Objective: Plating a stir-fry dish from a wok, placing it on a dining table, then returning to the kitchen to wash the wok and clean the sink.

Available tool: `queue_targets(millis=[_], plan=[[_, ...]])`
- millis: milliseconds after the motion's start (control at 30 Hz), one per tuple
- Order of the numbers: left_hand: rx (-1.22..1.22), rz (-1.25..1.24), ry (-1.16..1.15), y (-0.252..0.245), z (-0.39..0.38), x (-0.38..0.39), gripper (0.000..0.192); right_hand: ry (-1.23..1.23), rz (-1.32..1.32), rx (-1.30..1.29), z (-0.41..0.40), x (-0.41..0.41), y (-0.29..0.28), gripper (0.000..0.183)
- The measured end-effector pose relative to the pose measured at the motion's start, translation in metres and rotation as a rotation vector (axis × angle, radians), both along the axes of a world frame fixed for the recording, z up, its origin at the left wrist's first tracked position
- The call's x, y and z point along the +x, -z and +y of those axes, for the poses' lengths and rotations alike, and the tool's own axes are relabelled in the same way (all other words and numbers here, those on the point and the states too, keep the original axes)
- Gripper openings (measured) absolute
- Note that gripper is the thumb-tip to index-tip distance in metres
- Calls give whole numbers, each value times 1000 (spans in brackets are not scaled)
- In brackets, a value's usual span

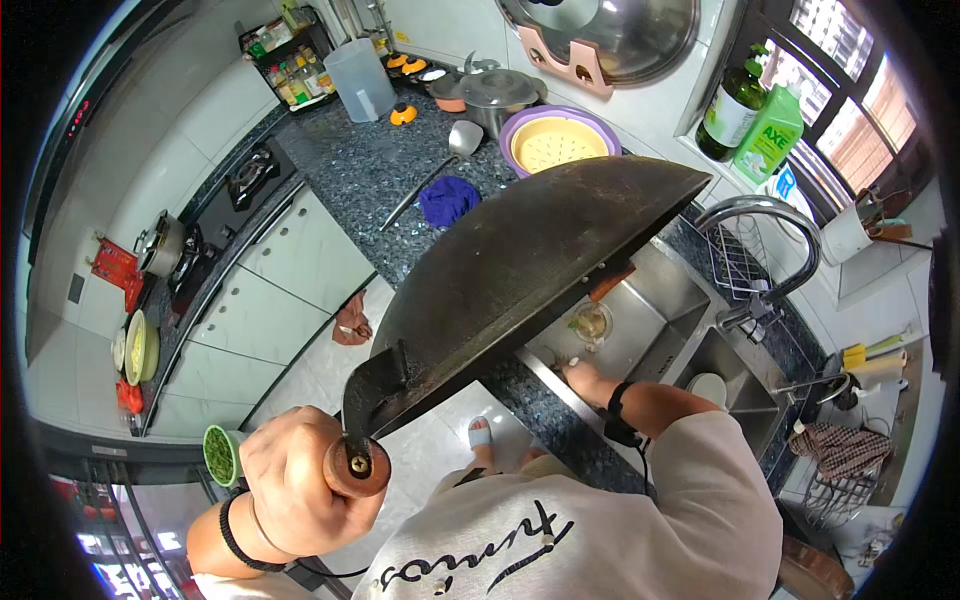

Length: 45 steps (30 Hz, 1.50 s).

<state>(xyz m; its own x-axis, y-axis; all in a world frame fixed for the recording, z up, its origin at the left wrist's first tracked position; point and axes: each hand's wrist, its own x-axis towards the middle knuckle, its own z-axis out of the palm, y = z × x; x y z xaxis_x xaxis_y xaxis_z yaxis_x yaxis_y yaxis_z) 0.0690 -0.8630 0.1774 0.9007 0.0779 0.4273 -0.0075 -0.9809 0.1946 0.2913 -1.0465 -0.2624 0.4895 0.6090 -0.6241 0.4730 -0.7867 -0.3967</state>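
Observation:
My left hand [300, 480] is closed round the wooden handle [357, 466] of a large dark metal wok [510, 262]. The wok is raised and tilted, its outer side towards the camera and its rim slanting over the sink's front edge. A second, reddish wooden grip [612, 282] shows at the rim's far end. Low in the steel sink basin [645, 330], beyond the rim, is my right hand [589, 381]; its fingers are partly hidden, and whether they hold anything is unclear. Near it, food scraps lie at the sink drain [591, 322].
A curved faucet [802, 225] rises behind the sink. On the granite counter [337, 172] lie a purple cloth [448, 201], a metal ladle [465, 139] and a yellow colander [559, 142] in a purple basin. A pot [161, 247] stands by the stove at left.

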Motion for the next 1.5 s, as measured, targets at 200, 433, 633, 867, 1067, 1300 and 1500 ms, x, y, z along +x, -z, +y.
queue_targets(millis=[200,433,633,867,1067,1300,1500], plan=[[5,31,2,-3,-2,-5,26,239,105,126,-18,-1,39,41],[-115,68,127,0,1,-19,34,967,888,719,-31,92,4,22],[-190,-50,198,9,0,-23,27,1045,998,1131,-1,98,-79,30],[-57,31,345,10,31,-38,22,1094,760,1018,28,65,-135,28],[-77,-111,504,11,141,-65,31,1087,563,1003,61,53,-182,26],[-391,-248,204,15,350,-78,23,970,411,1078,123,42,-249,25],[-1068,-200,-221,50,540,-91,11,747,553,1202,308,67,-314,24]])
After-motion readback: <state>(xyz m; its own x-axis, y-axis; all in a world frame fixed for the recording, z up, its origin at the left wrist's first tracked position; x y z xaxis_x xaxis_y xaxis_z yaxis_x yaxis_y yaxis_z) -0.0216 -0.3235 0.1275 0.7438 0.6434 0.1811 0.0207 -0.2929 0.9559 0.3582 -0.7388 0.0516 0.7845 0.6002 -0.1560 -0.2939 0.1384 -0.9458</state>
